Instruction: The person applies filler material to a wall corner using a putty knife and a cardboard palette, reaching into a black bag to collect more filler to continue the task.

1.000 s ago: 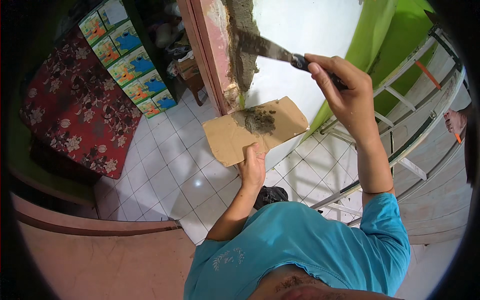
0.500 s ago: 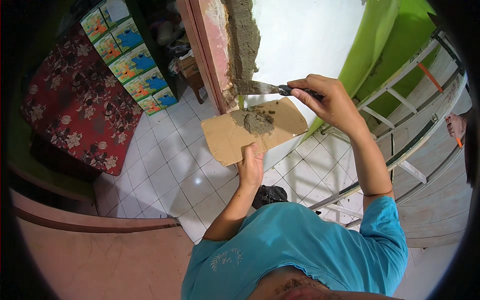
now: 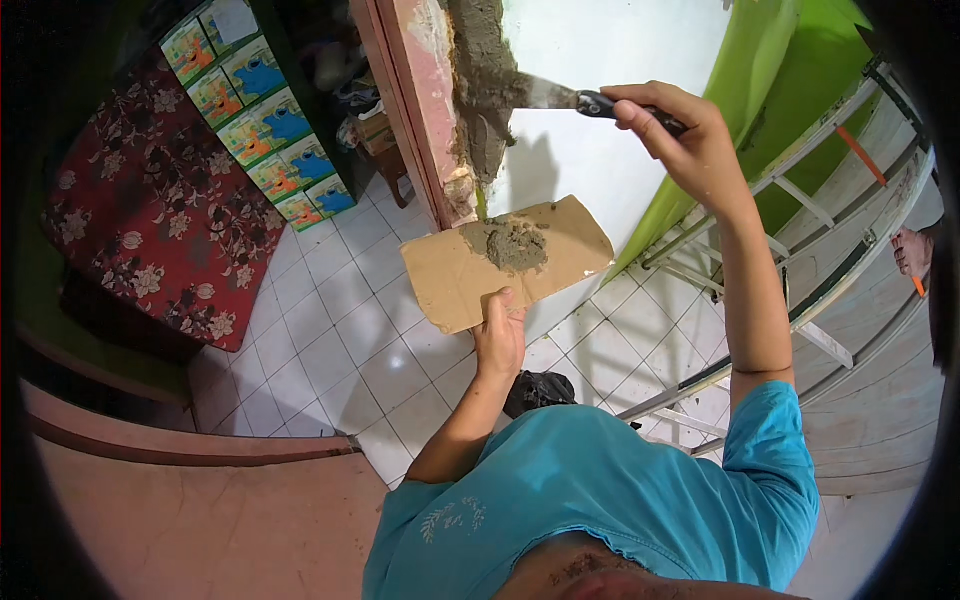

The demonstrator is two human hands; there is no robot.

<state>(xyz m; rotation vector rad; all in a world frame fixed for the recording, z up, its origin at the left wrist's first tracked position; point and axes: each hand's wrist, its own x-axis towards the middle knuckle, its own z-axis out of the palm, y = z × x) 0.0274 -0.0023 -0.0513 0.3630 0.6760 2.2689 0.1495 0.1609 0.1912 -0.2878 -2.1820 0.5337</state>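
My right hand (image 3: pixel 677 135) is closed around the black handle of a putty knife (image 3: pixel 632 108). The knife's blade lies against a strip of wet grey mortar (image 3: pixel 487 95) that runs along the wall beside the door frame. In my left hand (image 3: pixel 499 338) is a piece of brown cardboard (image 3: pixel 440 285), gripped at its near edge with the thumb on top and the other fingers hidden beneath. A heap of grey mortar (image 3: pixel 516 245) sits on the cardboard, below the lower end of the strip.
A pink door frame (image 3: pixel 405 110) borders the strip on the left, a white wall panel (image 3: pixel 610 60) on the right. An aluminium ladder (image 3: pixel 825 345) stands to my right, where another person's hand (image 3: pixel 912 252) shows. A black plastic bag (image 3: pixel 540 392) lies on the tiled floor (image 3: pixel 345 330).
My right hand has moved the putty knife up along the wall, away from the cardboard. The mortar strip now reaches lower beside the frame. My left hand and the cardboard have hardly moved.
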